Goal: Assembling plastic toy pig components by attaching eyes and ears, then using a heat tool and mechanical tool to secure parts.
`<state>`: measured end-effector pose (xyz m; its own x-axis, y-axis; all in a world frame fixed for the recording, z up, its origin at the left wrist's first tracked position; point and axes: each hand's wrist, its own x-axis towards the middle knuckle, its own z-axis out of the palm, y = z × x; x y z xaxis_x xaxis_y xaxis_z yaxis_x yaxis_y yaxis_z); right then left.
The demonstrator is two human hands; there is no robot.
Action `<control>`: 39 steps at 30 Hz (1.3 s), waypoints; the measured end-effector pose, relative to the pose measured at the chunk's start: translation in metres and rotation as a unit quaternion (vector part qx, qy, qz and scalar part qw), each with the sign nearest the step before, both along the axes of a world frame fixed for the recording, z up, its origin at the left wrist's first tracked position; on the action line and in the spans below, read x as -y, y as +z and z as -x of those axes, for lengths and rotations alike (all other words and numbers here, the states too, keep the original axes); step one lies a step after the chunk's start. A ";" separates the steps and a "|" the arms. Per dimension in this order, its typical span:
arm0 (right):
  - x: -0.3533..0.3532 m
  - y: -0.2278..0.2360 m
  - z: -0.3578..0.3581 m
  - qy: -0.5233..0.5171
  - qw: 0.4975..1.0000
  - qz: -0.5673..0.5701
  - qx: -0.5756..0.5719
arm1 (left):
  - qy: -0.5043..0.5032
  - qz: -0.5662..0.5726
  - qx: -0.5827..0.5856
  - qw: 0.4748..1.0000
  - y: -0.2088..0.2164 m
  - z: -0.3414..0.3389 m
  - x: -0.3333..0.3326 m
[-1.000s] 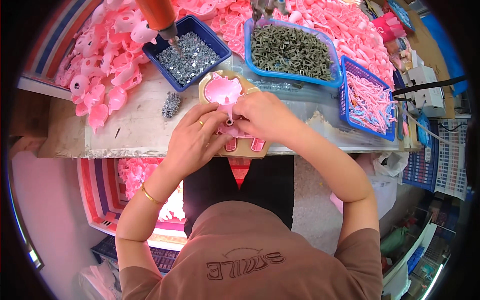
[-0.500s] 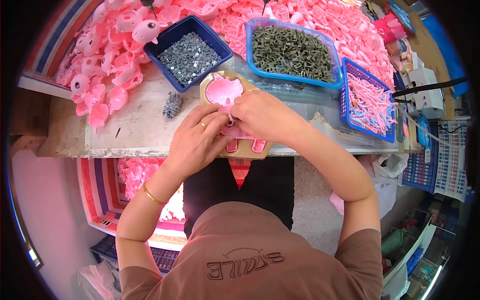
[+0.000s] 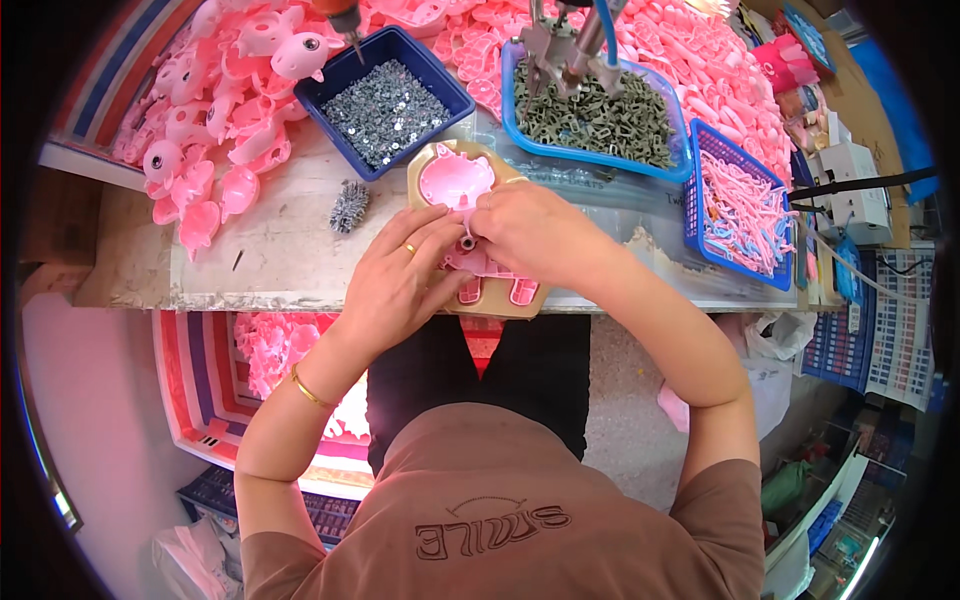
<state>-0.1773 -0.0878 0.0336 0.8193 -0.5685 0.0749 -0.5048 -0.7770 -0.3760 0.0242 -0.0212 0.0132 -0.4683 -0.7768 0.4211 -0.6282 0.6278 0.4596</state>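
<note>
Lying on a tan rounded board (image 3: 496,303), upper centre, the pink plastic animal-shaped shell (image 3: 458,183) sits under left hand (image 3: 400,268) and right hand (image 3: 530,228), fingers narrowed, any grip hidden. A silver metal tool head (image 3: 550,50) newly shows top centre; handwork seems unfinished.

Bright light covers the workbench (image 3: 285,265), glare whitens parts (image 3: 350,412) below, and dark-cornered edges bend.
</note>
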 end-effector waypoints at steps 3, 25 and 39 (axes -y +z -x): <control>0.000 -0.007 -0.003 0.027 0.998 0.051 -0.014 | 0.000 -0.001 0.000 1.000 -0.001 0.002 0.001; -0.041 0.007 0.036 -0.209 0.975 0.041 0.065 | -0.007 0.025 0.075 0.997 0.000 0.005 -0.002; -0.033 0.016 0.033 -0.241 0.968 -0.070 -0.020 | -0.004 0.020 0.065 0.998 -0.002 0.003 -0.003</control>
<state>-0.2101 -0.0546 0.0492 0.4578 -0.8873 -0.0567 -0.8121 -0.3914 -0.4327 0.0208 -0.0187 0.0108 -0.5267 -0.7566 0.3875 -0.6764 0.6491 0.3481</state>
